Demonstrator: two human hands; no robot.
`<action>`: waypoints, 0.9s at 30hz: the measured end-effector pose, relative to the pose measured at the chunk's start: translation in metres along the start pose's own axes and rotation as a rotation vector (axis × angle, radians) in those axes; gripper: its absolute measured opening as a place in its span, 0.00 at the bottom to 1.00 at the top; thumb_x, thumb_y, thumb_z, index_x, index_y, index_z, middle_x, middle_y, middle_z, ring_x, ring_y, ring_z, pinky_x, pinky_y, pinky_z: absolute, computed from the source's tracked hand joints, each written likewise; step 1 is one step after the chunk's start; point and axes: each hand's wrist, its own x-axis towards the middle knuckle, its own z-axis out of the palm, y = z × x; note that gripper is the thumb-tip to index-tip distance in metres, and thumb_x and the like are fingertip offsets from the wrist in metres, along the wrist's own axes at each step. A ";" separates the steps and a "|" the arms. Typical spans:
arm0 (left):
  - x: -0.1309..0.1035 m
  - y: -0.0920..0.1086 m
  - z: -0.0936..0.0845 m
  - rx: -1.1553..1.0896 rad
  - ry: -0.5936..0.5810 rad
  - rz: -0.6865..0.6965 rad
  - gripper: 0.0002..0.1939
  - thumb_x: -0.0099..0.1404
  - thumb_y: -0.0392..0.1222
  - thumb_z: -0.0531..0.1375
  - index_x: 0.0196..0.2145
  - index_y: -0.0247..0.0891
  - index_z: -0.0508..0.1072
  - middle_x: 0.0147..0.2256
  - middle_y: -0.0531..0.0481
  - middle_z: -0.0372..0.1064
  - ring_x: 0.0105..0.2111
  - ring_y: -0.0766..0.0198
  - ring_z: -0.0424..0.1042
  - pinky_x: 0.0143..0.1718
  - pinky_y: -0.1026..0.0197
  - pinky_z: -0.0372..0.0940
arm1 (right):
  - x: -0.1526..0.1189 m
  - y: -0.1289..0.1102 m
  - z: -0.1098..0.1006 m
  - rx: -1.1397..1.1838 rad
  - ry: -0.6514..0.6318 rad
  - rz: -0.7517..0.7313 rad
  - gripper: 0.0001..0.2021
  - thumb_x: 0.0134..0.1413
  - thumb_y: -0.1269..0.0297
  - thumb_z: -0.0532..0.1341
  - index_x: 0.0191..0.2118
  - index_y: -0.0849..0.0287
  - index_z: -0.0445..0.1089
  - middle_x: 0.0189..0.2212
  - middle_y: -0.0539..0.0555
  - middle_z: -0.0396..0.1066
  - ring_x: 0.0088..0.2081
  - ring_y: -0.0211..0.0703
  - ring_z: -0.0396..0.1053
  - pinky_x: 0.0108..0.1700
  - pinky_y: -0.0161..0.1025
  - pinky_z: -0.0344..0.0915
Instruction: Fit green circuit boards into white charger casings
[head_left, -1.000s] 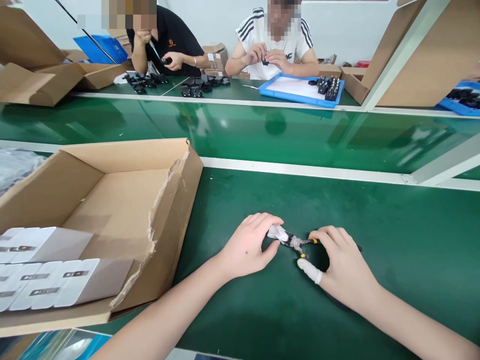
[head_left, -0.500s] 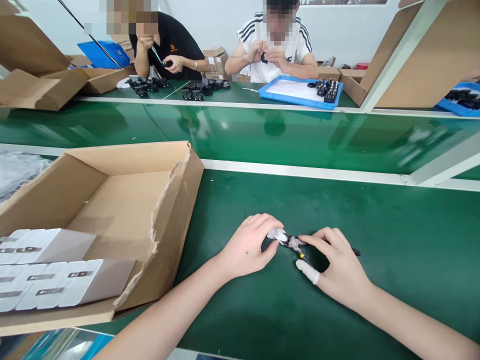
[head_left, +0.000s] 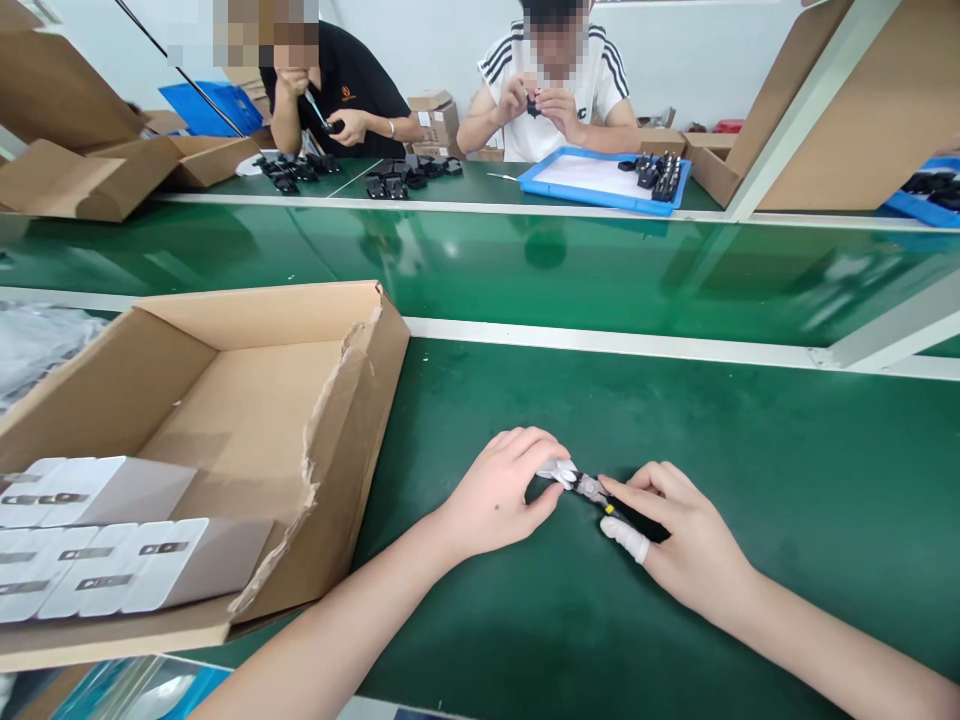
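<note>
Between the thumb and fingers of my left hand [head_left: 504,492] is a small white piece [head_left: 556,471], partly covered by the fingertips; its exact kind I cannot make out. My right hand [head_left: 686,530], with a white cover on the thumb, is wrapped round a pair of pliers [head_left: 592,488] with dark handles and a yellow band. The jaws point left and meet the right end of the white piece. Both hands are just above the green tabletop [head_left: 570,620].
At left an open cardboard box [head_left: 367,400] with a torn edge holds several white boxes [head_left: 161,565]. A clear plastic bag [head_left: 41,345] lies beyond it. Across the bench two people handle small black parts, near a blue tray [head_left: 600,195]. A white post [head_left: 810,110] rises at right.
The pliers' handles have come together as my right hand has closed and shifted slightly right. My left hand has hardly moved and keeps the white piece.
</note>
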 end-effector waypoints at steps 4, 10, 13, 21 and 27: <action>0.001 -0.001 0.001 0.000 0.014 0.015 0.09 0.67 0.36 0.58 0.45 0.42 0.69 0.45 0.52 0.69 0.46 0.61 0.68 0.48 0.55 0.60 | 0.000 0.000 0.000 0.006 -0.017 0.012 0.16 0.63 0.66 0.60 0.55 0.57 0.73 0.32 0.54 0.67 0.34 0.44 0.66 0.33 0.41 0.70; 0.000 -0.003 0.001 0.012 0.017 0.016 0.07 0.68 0.39 0.60 0.45 0.42 0.69 0.45 0.52 0.70 0.46 0.62 0.69 0.47 0.56 0.60 | 0.001 -0.003 -0.001 -0.004 -0.038 0.050 0.13 0.62 0.65 0.59 0.50 0.58 0.72 0.36 0.55 0.68 0.38 0.46 0.67 0.37 0.43 0.71; 0.000 -0.004 0.002 0.017 0.014 0.018 0.07 0.69 0.39 0.59 0.45 0.42 0.69 0.45 0.52 0.70 0.46 0.62 0.68 0.47 0.56 0.60 | 0.002 -0.004 -0.002 -0.043 -0.017 0.064 0.13 0.61 0.63 0.60 0.50 0.58 0.70 0.37 0.55 0.68 0.38 0.46 0.67 0.38 0.44 0.71; 0.001 -0.002 0.002 0.013 0.029 0.005 0.06 0.68 0.39 0.59 0.43 0.42 0.68 0.45 0.52 0.70 0.45 0.61 0.69 0.47 0.56 0.60 | 0.003 -0.002 -0.005 -0.112 0.016 0.127 0.06 0.60 0.60 0.58 0.38 0.56 0.67 0.34 0.53 0.67 0.35 0.45 0.67 0.32 0.41 0.67; 0.000 0.001 0.002 0.017 0.057 -0.001 0.12 0.67 0.38 0.59 0.48 0.42 0.67 0.46 0.49 0.70 0.47 0.59 0.69 0.47 0.54 0.62 | 0.002 -0.002 -0.004 -0.105 -0.001 0.152 0.07 0.61 0.59 0.57 0.39 0.56 0.66 0.36 0.53 0.67 0.36 0.45 0.67 0.33 0.40 0.67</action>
